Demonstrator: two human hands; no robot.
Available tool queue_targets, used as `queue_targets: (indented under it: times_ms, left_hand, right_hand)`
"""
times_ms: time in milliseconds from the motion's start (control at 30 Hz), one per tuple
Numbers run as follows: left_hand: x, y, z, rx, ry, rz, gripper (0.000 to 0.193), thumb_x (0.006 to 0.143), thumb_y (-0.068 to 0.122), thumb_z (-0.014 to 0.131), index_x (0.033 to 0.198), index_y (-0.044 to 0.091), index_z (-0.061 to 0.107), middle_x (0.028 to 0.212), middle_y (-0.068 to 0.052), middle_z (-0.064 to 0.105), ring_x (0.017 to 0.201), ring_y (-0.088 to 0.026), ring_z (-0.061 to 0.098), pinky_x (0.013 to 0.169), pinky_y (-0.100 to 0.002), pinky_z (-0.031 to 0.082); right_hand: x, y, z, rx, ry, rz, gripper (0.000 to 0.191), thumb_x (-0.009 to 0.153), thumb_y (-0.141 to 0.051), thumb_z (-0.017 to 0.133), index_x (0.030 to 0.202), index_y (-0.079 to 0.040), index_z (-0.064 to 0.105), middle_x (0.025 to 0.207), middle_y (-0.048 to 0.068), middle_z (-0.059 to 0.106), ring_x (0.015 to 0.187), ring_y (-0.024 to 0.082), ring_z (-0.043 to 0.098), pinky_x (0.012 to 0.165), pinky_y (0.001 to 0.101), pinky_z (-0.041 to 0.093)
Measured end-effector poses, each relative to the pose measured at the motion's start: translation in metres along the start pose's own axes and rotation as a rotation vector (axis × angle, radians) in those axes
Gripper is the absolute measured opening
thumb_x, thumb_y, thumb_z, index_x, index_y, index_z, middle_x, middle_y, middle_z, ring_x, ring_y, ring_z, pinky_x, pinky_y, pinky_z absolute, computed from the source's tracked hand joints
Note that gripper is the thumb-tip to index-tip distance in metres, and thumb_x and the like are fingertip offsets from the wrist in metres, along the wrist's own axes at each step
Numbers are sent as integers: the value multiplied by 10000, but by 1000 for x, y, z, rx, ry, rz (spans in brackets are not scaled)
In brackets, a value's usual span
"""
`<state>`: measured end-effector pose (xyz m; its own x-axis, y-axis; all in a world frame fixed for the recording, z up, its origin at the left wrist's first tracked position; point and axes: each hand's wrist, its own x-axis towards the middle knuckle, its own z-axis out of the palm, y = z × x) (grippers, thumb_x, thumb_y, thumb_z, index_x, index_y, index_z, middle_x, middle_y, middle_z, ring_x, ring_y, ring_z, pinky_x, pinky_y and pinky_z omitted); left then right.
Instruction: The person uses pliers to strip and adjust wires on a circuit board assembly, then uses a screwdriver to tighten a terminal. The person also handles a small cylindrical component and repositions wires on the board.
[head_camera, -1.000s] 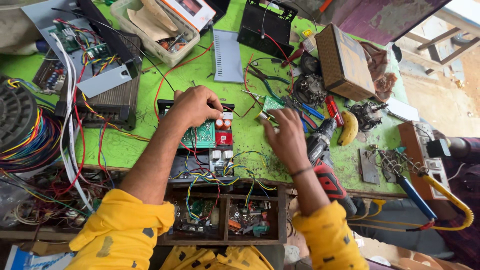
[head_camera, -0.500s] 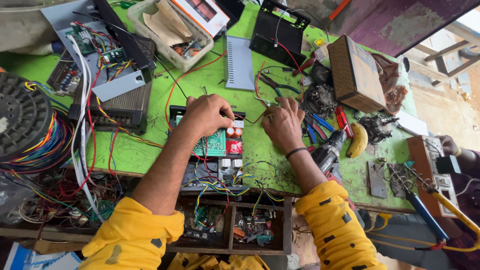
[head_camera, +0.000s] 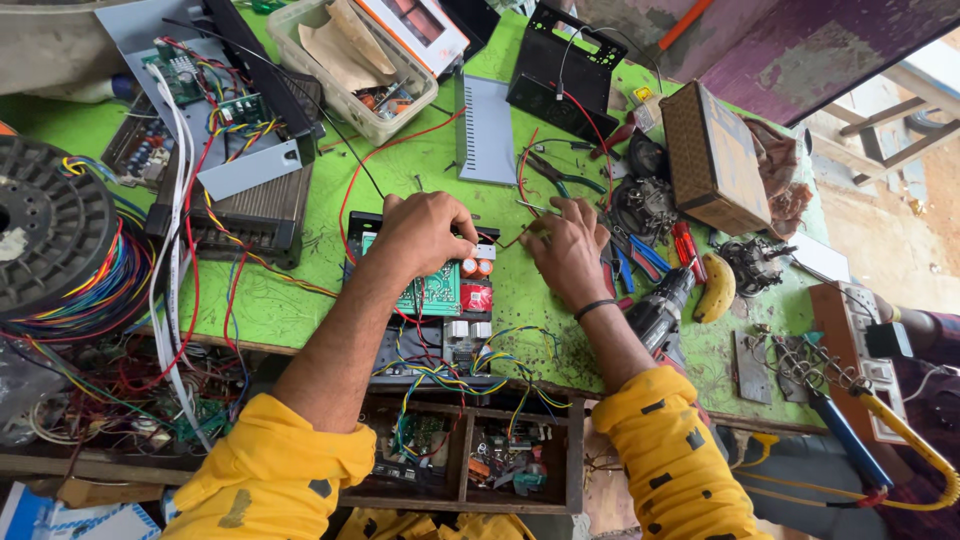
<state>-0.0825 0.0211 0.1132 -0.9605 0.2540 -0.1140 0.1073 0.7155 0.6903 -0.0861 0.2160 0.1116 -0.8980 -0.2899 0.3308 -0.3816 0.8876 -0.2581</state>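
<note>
A green circuit board (head_camera: 435, 290) with orange and red parts lies in a black chassis on the green workbench (head_camera: 290, 310). My left hand (head_camera: 420, 235) rests on the board's far end, fingers curled and pinching at something small that I cannot make out. My right hand (head_camera: 568, 248) lies just to the right on the bench, fingers bent over a thin wire or small tool, next to pliers (head_camera: 555, 175). Coloured wires (head_camera: 450, 370) spill from the board's near end. Both sleeves are yellow.
A wire spool (head_camera: 45, 235) sits at the left, an open amplifier case (head_camera: 215, 130) behind it, a plastic tub (head_camera: 345, 70) and grey cover (head_camera: 485, 130) at the back. A woven box (head_camera: 715, 155), banana (head_camera: 718, 288), drill (head_camera: 660, 310) and screwdrivers crowd the right. A parts drawer (head_camera: 460, 460) hangs below.
My right hand has moved left and away from me toward the board's far end. My left hand has curled tighter on the board. The view has shifted slightly.
</note>
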Motion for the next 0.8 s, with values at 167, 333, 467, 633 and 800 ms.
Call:
queue_targets:
  times_ms: [167, 333, 467, 633, 800]
  left_hand:
    - [2, -3, 1, 13, -7, -11, 128, 723, 297, 843, 841, 252, 819, 809, 15, 775, 823, -186, 715, 909, -415, 357]
    - [3, -5, 3, 16, -13, -11, 131, 721, 302, 844, 843, 259, 819, 831, 16, 780, 840, -187, 715, 911, -427, 363]
    - [4, -5, 4, 24, -19, -14, 126, 729, 323, 849, 833, 261, 815, 863, 7, 781, 877, -198, 712, 932, -439, 360]
    - [3, -7, 5, 38, -14, -13, 102, 741, 310, 849, 830, 268, 822, 887, -18, 770, 908, -223, 715, 934, -434, 389]
    - [4, -8, 6, 29, -8, 1, 112, 731, 296, 861, 825, 254, 815, 881, -12, 779, 919, -214, 713, 937, -450, 372]
  right_hand:
    - [2, 4, 9, -48, 27, 52, 143, 878, -173, 723, 985, -96, 779, 1229, 100, 657, 1278, 330, 515, 1014, 522, 353]
    - [8, 8, 12, 72, -24, -1, 135, 852, -184, 753, 938, -82, 770, 1149, 118, 659, 1218, 336, 521, 1036, 467, 399]
    - [14, 9, 11, -45, -77, 116, 92, 876, -142, 733, 931, -88, 782, 1124, 96, 685, 1158, 309, 551, 963, 472, 405]
    - [4, 23, 6, 741, -105, 297, 129, 975, -163, 688, 1049, -61, 711, 1039, 61, 720, 983, 187, 683, 888, 336, 541]
    - [-24, 36, 7, 1609, -241, 565, 166, 1091, -179, 596, 1065, -25, 653, 972, 70, 671, 858, 158, 610, 759, 288, 509]
